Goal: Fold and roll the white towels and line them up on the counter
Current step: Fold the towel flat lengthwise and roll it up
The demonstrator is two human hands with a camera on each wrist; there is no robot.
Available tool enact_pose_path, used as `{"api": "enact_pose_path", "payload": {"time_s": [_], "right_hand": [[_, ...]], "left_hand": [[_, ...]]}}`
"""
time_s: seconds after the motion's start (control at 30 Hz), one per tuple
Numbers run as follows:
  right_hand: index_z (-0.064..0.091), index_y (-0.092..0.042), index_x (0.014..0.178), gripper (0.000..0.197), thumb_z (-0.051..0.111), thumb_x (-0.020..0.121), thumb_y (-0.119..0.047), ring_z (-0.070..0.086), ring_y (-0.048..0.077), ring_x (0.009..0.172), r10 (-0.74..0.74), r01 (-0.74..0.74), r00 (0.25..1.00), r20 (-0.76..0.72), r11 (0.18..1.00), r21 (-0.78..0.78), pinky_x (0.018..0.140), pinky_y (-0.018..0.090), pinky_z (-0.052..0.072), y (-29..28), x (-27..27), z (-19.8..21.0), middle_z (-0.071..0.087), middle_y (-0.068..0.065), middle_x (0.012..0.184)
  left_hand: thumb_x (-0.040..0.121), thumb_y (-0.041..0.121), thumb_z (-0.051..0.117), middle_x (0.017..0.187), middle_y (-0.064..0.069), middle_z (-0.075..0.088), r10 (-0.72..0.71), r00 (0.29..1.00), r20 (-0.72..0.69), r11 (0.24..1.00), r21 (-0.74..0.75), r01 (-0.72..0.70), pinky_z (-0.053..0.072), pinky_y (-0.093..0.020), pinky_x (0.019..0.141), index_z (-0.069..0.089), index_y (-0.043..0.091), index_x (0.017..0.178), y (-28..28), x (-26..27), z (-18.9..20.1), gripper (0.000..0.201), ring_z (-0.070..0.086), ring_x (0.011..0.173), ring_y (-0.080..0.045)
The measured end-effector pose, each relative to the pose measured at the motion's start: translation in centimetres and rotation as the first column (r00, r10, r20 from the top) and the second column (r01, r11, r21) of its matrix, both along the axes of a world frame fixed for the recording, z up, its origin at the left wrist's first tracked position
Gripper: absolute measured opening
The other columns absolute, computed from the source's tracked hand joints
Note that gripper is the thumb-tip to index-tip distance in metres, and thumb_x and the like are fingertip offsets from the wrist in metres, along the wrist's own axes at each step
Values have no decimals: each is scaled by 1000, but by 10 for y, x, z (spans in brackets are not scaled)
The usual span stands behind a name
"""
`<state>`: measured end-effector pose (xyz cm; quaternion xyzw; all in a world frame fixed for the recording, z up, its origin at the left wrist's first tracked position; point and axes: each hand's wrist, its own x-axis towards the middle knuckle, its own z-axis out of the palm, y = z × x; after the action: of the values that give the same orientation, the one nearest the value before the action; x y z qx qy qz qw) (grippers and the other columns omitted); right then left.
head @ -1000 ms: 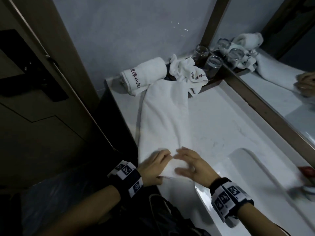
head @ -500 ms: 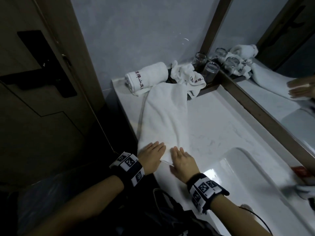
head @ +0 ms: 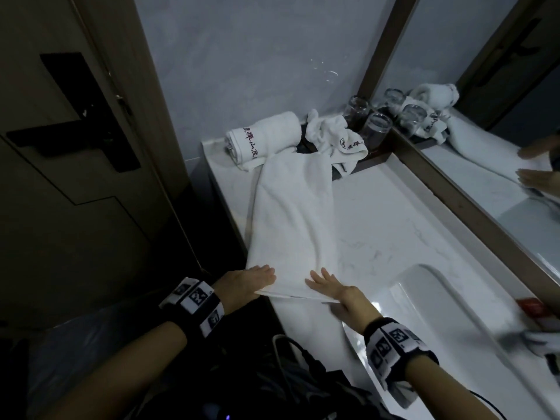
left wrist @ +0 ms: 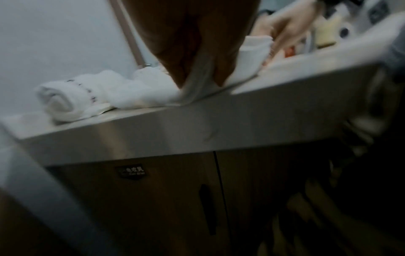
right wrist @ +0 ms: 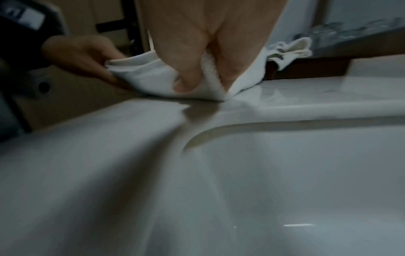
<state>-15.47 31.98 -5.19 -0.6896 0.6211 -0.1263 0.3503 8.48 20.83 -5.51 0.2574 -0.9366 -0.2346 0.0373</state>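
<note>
A long white towel [head: 291, 213] lies folded lengthwise on the marble counter [head: 394, 213], running from the back wall toward me. My left hand [head: 251, 280] holds its near left corner, and my right hand [head: 330, 286] holds its near right corner. The fingers of both lie on top. In the right wrist view the thumb [right wrist: 186, 83] tucks into the towel end [right wrist: 153, 79], which is lifted a little. A rolled towel [head: 263, 137] with dark lettering lies at the back left. A crumpled towel [head: 336, 134] sits beside it.
Two drinking glasses [head: 375, 128] stand in the back corner by the mirror [head: 500, 147]. The sink basin [head: 454, 328] opens to the right of my right hand, with a red item [head: 530, 306] at its far side. A door [head: 75, 147] stands at left. The counter's front edge runs under my left wrist.
My hands were close together over the towel's near end with fingers bent. They have spread apart to its two near corners, and the fingers now lie flat.
</note>
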Motion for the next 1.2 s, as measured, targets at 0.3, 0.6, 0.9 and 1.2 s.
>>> {"api": "enact_pose_path", "payload": {"time_s": [0.3,0.6,0.9,1.2], "right_hand": [[71,-26,69,14,74,73,-40,61,8,61,-655,606,717,237,754,252,61,20,46,-10,-11,-2,67,-12,58],[48,-5,116,46,63,84,-34,54,31,100,-589,584,766,-258,805,-105,84,35,42,-32,9,-8,59,14,109],[62,-9,119,44,71,77,-14,65,18,104,-51,-75,939,-339,935,-347,78,28,55,-8,11,1,65,5,118],[53,-30,127,36,57,91,-31,52,-2,112,-192,193,981,15,978,-86,90,-1,30,-15,-10,-6,58,-15,126]], "left_hand": [[85,45,58,76,7,53,345,936,66,866,362,-345,39,-27,68,50,22,94,-9,-4,-4,26,56,77,-15],[66,18,63,76,9,71,-60,998,-17,924,-379,49,52,-19,68,74,24,77,-6,-31,15,18,69,70,-8],[57,20,56,101,3,73,-215,975,49,947,-233,221,56,-24,81,72,13,101,1,-11,2,47,69,94,-9],[66,1,78,113,-15,66,40,994,-98,984,179,-22,41,-20,91,62,-4,113,-15,-12,13,50,65,102,-19]]}}
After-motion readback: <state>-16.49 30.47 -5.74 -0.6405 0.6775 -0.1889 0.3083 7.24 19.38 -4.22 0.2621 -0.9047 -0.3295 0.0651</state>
